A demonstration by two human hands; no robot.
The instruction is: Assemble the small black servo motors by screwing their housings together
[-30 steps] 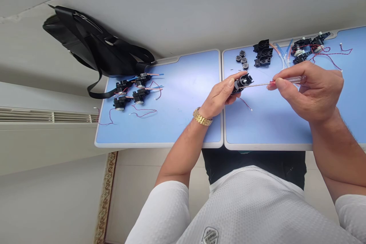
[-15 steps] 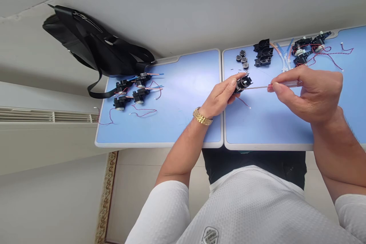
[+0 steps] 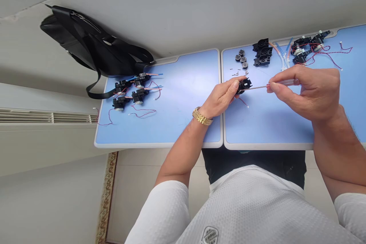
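Observation:
Above the right-hand blue table, my left hand (image 3: 223, 97) is closed around a small black plastic motor housing (image 3: 245, 84), partly hidden by the fingers. A thin wire with a white connector (image 3: 247, 106) dangles below it. My right hand (image 3: 310, 91) grips a screwdriver (image 3: 261, 87) by its clear and red handle, thumb and fingers pinched on it. The shaft points left, and its tip meets the housing near my left thumb. Just beyond the housing lie several small screws (image 3: 236, 74).
Round metal motors (image 3: 243, 60) and black plastic covers (image 3: 262, 52) lie at the back. Clear and blue tubes (image 3: 283, 55) and wired black assemblies (image 3: 303, 47) sit further right. More assemblies (image 3: 138, 95) are on the left table, by a black bag (image 3: 97, 45).
The housing is tilted slightly differently in my left hand, and the screwdriver handle has turned and shifted a little left. More screws show on the table beyond my left hand.

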